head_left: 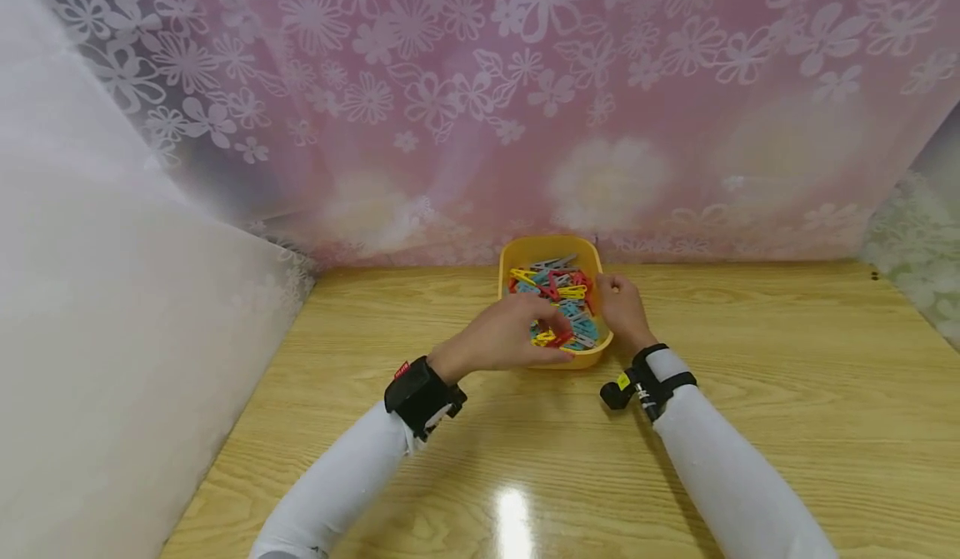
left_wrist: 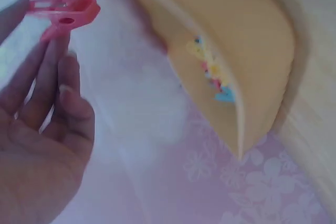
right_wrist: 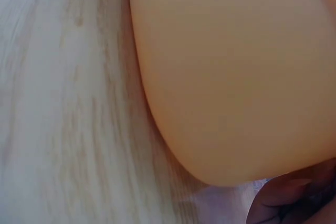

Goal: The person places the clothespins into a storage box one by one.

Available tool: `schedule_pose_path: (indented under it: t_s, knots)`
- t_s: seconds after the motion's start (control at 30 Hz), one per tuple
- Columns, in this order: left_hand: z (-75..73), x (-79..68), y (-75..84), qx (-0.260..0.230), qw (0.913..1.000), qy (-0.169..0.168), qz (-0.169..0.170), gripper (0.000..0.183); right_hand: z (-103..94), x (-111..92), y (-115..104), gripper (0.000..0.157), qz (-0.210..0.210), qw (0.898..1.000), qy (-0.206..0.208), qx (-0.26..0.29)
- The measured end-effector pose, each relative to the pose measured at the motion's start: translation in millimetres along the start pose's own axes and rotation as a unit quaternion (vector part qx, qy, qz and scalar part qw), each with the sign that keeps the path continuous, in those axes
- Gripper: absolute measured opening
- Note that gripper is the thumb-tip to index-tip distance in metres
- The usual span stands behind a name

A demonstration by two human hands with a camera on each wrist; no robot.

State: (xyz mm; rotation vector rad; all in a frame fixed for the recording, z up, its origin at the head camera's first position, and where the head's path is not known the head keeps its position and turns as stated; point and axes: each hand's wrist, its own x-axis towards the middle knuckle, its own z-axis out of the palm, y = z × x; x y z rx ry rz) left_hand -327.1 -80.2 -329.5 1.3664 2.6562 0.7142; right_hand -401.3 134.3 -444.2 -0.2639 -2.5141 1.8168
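Observation:
A yellow plastic basket (head_left: 551, 247) full of clothespins (head_left: 573, 292) in red, yellow, blue and grey stands on the table. Over its near end is my left hand (head_left: 510, 334), which pinches a red clothespin (left_wrist: 71, 11) between thumb and fingertips. In the left wrist view that clothespin is held up apart from the basket's outer wall (left_wrist: 252, 40). At the basket's right side, my right hand (head_left: 622, 305) grips the rim with curled fingers. The right wrist view is mostly filled by the basket wall (right_wrist: 236, 77), with only part of the fingers (right_wrist: 286, 195) in the lower corner.
The wood-grain table (head_left: 750, 359) extends to both sides of the basket. Behind the basket hangs a pink flowered curtain (head_left: 480, 126), close to its far end. A white sheet (head_left: 112, 292) borders the table on the left.

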Motion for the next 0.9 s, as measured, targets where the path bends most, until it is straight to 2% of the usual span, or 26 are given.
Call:
schedule_pose_path:
  t_s: [0.13, 0.3, 0.4, 0.53, 0.63, 0.77, 0.9]
  knots:
    - [-13.3, 15.6, -9.4, -0.008, 0.998, 0.053, -0.032, 0.027, 0.6, -1, -1, 0.052, 0.008, 1.0, -0.001, -0.004]
    - [-22.6, 38.5, -27.1, 0.007, 0.9947, 0.076, -0.069, 0.033, 0.9, -1, -2, 0.052, 0.008, 1.0, 0.006, -0.006]
    - [-24.2, 47.1, -37.7, 0.007, 0.9909, 0.096, -0.094, 0.04, 2.6, -1, -3, 0.052, 0.006, 1.0, 0.003, 0.0]
    - [-24.9, 46.6, -46.3, -0.002, 0.9829, 0.139, -0.12, 0.046, 6.1, -1, -3, 0.052, 0.01, 1.0, -0.008, 0.0]
    - [-23.7, 42.6, -50.5, -0.008, 0.9794, 0.163, -0.119, 0.047, 5.6, 0, -1, 0.052, 0.009, 1.0, -0.006, -0.007]
    - [-19.8, 36.7, -58.3, -0.022, 0.9787, 0.17, -0.113, 0.044, 3.2, -1, -1, 0.052, 0.009, 1.0, -0.004, -0.01]
    - [-13.8, 30.9, -67.3, -0.038, 0.9758, 0.171, -0.131, 0.037, 2.0, -2, 0, 0.052, 0.01, 1.0, -0.007, -0.011]
